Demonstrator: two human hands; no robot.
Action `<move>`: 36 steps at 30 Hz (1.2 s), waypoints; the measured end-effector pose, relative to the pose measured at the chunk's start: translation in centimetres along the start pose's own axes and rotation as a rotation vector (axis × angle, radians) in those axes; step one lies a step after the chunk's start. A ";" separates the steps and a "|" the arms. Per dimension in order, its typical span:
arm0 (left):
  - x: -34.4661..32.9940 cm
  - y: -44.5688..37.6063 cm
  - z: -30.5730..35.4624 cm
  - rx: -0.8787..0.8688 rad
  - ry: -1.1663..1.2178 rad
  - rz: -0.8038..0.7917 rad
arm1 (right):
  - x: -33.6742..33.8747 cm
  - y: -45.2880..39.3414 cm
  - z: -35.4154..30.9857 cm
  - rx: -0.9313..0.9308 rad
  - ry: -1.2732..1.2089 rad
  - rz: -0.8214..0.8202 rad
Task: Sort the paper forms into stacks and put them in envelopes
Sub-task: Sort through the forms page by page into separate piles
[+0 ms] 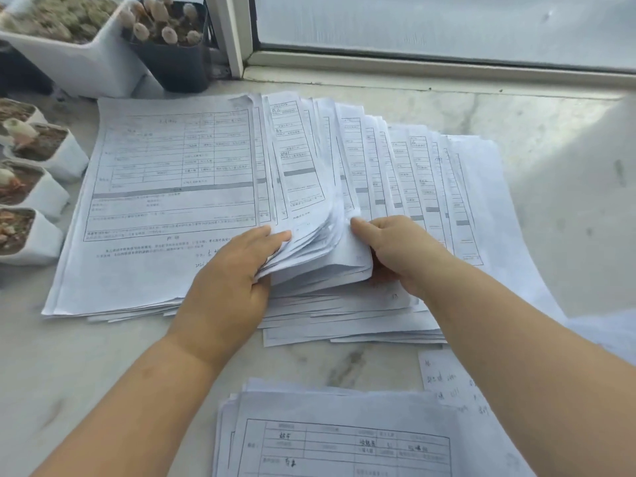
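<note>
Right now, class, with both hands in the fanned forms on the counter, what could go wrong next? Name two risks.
1. The left hand and right hand lift only a curled bundle out of the fanned forms; a loose grip could let sheets slip and mix the order.
2. The fan spreads toward the small plant pots on the left; a sweeping move might knock them or get soil on the forms.

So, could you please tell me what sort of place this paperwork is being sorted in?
Probably a marble windowsill or a counter by a window, in a home or small office: potted succulents line the left, and printed forms are fanned across the stone.
</note>
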State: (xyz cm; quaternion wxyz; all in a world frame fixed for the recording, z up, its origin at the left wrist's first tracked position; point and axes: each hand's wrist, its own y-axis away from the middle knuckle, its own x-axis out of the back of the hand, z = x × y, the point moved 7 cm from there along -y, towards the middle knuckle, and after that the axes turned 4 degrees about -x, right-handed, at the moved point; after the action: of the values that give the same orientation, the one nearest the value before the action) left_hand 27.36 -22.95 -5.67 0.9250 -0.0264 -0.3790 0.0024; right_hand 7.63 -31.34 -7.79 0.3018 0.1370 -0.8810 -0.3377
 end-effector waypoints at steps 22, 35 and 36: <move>-1.2 -0.3 1.9 -0.158 -0.273 -0.249 | 2.4 2.8 0.1 0.014 -0.219 0.032; -2.3 4.3 9.4 -0.308 -0.546 -0.206 | 0.8 19.6 11.0 0.290 -0.193 0.175; -2.7 6.4 10.5 -0.342 -0.492 -0.175 | 0.1 21.3 12.8 0.286 -0.165 0.187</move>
State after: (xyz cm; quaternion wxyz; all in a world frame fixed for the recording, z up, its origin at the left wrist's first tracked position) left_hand 18.18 -16.11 -0.48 0.7845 -0.1476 -0.5871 -0.1347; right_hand -1.23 -9.23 -0.88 0.2363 0.0677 -0.9506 -0.1896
